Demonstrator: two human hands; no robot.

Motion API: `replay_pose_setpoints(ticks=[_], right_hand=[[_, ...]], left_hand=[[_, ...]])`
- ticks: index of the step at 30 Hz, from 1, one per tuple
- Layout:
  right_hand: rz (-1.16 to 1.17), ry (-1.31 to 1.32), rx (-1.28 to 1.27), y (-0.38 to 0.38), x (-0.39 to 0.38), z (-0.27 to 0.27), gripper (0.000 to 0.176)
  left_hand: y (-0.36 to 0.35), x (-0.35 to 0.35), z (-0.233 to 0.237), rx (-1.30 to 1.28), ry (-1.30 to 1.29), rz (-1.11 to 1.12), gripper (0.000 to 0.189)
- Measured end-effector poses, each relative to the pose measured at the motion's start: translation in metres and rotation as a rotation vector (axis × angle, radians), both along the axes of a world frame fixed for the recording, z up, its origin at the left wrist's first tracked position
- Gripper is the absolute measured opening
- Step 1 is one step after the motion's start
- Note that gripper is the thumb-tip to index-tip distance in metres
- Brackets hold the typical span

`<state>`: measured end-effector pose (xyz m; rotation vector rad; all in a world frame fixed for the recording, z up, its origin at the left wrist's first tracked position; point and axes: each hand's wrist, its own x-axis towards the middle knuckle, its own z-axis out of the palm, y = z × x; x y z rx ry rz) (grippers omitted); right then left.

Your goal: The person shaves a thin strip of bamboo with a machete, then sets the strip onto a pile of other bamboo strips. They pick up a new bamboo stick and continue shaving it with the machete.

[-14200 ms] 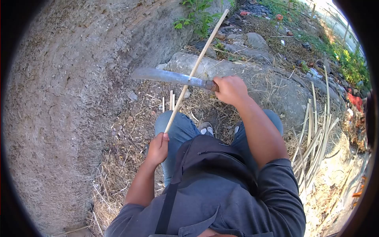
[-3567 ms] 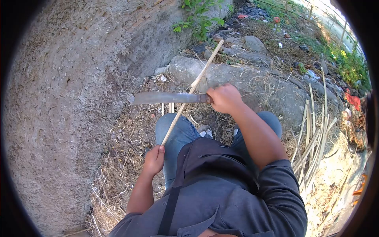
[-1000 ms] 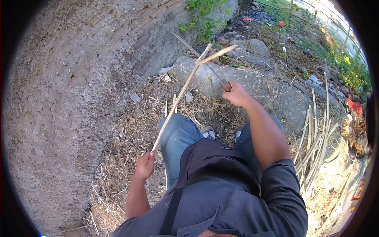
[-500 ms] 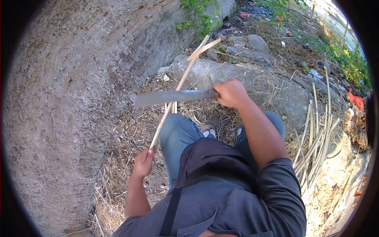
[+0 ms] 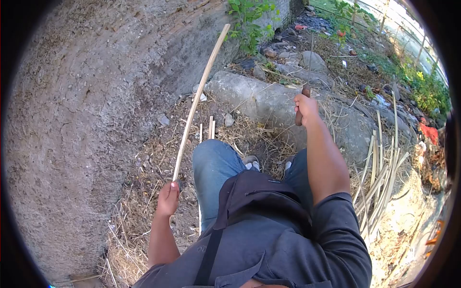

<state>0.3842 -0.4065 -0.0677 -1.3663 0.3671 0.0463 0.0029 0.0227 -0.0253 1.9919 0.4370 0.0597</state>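
My left hand is closed around the lower end of a long pale strip of split wood, perhaps bamboo, that slants up and away to the right. My right hand grips the brown handle of a machete. Its blade points away from me and is seen almost edge-on as a thin line, apart from the strip. Between the two hands is my bent left knee, with short pale sticks on the ground just beyond it.
A rough earthen wall rises on the left. A large stone ledge lies ahead. Several cut strips are piled at my right. Dry straw litters the ground, and a green plant grows by the wall.
The machete has swung off the strip to the right, its blade turning from sideways to pointing away. The short piece crossing the strip's tip is gone from there. The strip stands more upright.
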Motion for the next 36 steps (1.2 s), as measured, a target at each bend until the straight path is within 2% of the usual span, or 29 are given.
replay_pose_setpoints(ticks=[1,4,7,10,13,14,21,25,28,31,36], right_hand=[[-0.006,-0.003,0.028,-0.001,-0.003,0.005,0.014],[-0.041,-0.047,-0.181,0.0,-0.01,0.014,0.017],[-0.075,-0.142,-0.503,0.008,-0.011,0.019,0.021],[-0.018,-0.331,-0.707,0.017,-0.031,0.045,0.026],[0.013,-0.555,-0.799,0.032,-0.047,0.049,0.029],[0.041,-0.639,-0.844,0.036,-0.048,0.047,0.029],[0.449,-1.057,-1.177,0.057,-0.084,0.06,0.022],[0.605,-1.109,-1.291,0.06,-0.085,0.06,0.02],[0.597,-0.671,-1.261,0.045,-0.071,0.059,0.02],[0.425,-0.415,-1.167,0.031,-0.053,0.053,0.022],[0.489,-0.494,-1.155,0.04,-0.066,0.056,0.022]], left_hand=[[-0.001,0.002,-0.001,0.013,-0.006,-0.023,0.042],[-0.004,0.007,-0.001,0.009,0.039,-0.065,0.047],[-0.01,0.01,-0.003,0.061,0.013,-0.116,0.047],[-0.018,0.015,-0.001,0.05,0.028,-0.118,0.047],[-0.028,0.021,0.002,0.05,0.038,-0.119,0.047],[-0.023,0.023,-0.009,0.084,0.038,-0.119,0.048],[-0.071,0.058,0.009,0.286,-0.035,-0.105,0.046],[-0.082,0.068,0.019,0.503,-0.067,-0.097,0.042],[-0.073,0.061,0.014,0.668,-0.035,-0.075,0.039],[-0.064,0.05,0.01,0.712,-0.017,-0.029,0.038],[-0.077,0.055,0.022,0.687,0.005,0.03,0.04]])
